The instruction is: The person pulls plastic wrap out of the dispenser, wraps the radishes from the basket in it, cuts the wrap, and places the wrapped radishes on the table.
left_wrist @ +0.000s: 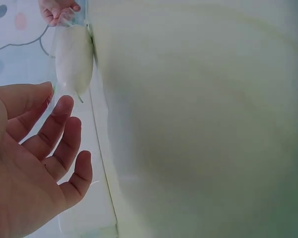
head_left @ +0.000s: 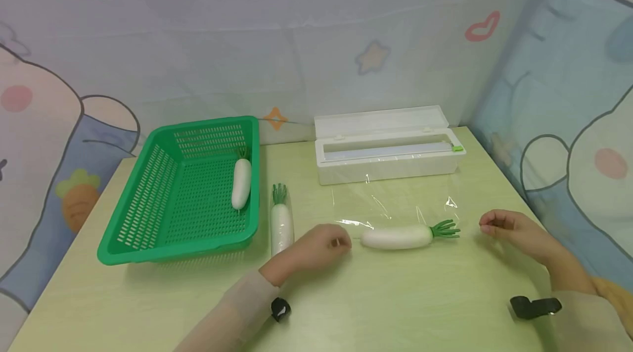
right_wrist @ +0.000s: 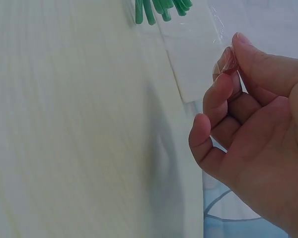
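"What are the hands holding?"

"Clear film (head_left: 376, 206). The right hand (head_left: 519, 235) pinches it between thumb and fingertip; the left hand (head_left: 318, 246) seems to nip it just as narrowly at the other end."

"And the white radish (head_left: 395, 237)?"

"Between the hands, right of the table's (head_left: 395, 308) middle, leaves toward the right edge. I can't tell whether film runs over or under it."

"How would it handle?"

"Firm, smooth, apt to roll, I'd guess; best gripped round the thick middle, clear of the thin stalks. The film looks flimsy and clingy, so corners only."

"Anything in the way?"

"The white box (head_left: 386, 168), lid up, sits at the far edge, just behind the film. A wrapped radish (head_left: 281, 223) lies beside the green basket (head_left: 133, 256), partly hidden by the left wrist; another radish (head_left: 241, 184) lies inside, by the right wall."
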A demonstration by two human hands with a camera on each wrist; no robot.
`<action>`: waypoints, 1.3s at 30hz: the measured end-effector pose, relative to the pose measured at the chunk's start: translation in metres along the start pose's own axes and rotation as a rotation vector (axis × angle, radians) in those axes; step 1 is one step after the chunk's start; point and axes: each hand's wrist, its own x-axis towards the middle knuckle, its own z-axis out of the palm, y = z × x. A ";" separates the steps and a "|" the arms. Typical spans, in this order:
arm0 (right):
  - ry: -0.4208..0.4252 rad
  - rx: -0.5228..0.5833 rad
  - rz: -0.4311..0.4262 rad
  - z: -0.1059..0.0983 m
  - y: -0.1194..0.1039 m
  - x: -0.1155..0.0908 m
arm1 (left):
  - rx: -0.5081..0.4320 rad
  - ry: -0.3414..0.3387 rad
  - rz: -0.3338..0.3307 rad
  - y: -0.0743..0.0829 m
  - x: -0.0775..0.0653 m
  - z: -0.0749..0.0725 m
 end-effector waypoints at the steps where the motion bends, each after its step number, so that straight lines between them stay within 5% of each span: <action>1: 0.003 0.001 -0.001 0.000 0.000 0.001 | -0.026 0.007 -0.016 -0.001 0.001 0.000; 10: 0.046 -0.009 0.002 0.005 0.009 0.019 | -0.129 0.064 -0.145 -0.007 0.010 0.003; 31: 0.008 -0.163 0.142 0.017 -0.002 0.034 | -0.079 0.094 -0.236 -0.005 0.020 0.008; 39: 0.148 -0.332 0.062 0.020 -0.027 0.023 | -0.072 0.121 -0.241 -0.004 0.018 0.007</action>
